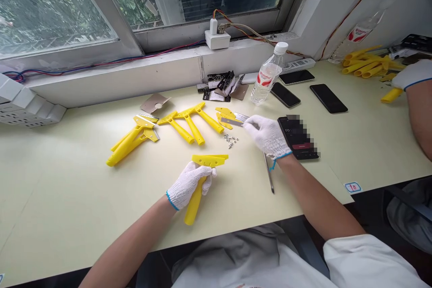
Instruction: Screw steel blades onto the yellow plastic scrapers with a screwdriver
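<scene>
Only one mark reads clearly — "10" in red on the small blue-edged white sticker (353, 186) at the pale yellow surface's (67, 198) front edge — while the red-and-white label on the clear plastic bottle (268, 74) is too blurred to read.

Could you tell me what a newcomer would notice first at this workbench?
Bright yellow scrapers lie scattered mid-table below the window. In front, the gloved left hand grips one yellow scraper by its handle, while the gloved right hand pinches a grey blade above small screws. A water bottle stands behind.
</scene>
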Motion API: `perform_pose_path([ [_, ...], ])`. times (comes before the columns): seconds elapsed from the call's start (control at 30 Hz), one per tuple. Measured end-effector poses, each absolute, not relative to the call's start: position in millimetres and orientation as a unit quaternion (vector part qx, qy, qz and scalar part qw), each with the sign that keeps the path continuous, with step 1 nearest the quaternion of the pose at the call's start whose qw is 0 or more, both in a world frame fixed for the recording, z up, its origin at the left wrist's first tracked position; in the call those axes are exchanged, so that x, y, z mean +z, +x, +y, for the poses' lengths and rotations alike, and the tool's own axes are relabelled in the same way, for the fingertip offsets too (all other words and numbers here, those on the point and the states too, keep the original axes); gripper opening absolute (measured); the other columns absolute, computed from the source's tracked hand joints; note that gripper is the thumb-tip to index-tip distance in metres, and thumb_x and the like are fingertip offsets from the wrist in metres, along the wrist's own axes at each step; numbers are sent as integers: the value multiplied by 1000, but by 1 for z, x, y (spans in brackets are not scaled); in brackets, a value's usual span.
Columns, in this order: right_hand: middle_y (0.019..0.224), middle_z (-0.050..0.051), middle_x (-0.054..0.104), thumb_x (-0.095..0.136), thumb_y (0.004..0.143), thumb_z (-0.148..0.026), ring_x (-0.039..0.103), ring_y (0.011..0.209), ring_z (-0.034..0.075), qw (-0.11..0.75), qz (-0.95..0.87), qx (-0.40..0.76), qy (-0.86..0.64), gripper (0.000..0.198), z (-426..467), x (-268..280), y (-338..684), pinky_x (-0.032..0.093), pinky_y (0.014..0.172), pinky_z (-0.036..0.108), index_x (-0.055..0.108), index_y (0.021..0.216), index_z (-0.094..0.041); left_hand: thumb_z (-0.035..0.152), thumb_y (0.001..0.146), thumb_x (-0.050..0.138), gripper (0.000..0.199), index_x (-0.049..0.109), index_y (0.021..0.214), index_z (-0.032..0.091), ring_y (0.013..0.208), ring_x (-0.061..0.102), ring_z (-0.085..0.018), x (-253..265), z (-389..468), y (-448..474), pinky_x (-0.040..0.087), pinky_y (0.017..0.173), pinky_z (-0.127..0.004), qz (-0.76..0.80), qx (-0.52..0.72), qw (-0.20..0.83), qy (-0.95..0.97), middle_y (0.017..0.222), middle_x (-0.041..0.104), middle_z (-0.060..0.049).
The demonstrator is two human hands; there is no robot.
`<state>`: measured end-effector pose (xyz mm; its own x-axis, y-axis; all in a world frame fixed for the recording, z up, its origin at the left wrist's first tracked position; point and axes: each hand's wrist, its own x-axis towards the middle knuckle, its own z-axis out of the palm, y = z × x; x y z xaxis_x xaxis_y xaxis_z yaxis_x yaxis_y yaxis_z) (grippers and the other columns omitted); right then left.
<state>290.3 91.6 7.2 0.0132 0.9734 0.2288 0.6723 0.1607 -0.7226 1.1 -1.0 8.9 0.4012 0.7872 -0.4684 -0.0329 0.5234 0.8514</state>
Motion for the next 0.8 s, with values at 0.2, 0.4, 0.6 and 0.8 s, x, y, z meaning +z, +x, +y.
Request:
perform_pose_path([
  [0.2, 88, 10, 82, 52, 102, -33, 73, 82, 25, 314, -628, 124, -701, 35, 120, -15, 322, 49, 79, 33, 84, 101, -19, 35, 89, 67, 18, 70, 88, 17, 51, 46, -13, 9, -1, 0, 43, 55, -26, 463, 277, 747, 388, 58, 54, 2],
  [0.4, 109, 16, 85, 54, 103, -34, 75, 97, 30, 275, -638, 50, -718, 40, 116, -11, 321, 50, 91, 39, 83, 125, -15, 37, 89, 68, 19, 69, 87, 18, 50, 46, -13, 7, -2, -1, 44, 56, -26, 462, 282, 748, 385, 57, 53, 2],
  [0.6, 96, 7, 83, 62, 103, -42, 71, 80, 20, 260, -760, 364, -471, 32, 77, 18, 270, 54, 77, 31, 83, 110, -19, 37, 89, 69, 20, 69, 87, 18, 49, 47, -13, 8, -1, -1, 44, 55, -27, 457, 286, 748, 388, 56, 54, 2],
  [0.8, 68, 0, 70, 62, 101, -46, 60, 61, 16, 193, -722, 529, -403, 34, 65, 15, 249, 44, 58, 27, 76, 86, -20, 38, 90, 68, 20, 69, 88, 18, 49, 46, -13, 10, -2, 0, 43, 55, -27, 443, 280, 755, 395, 56, 54, 2],
])
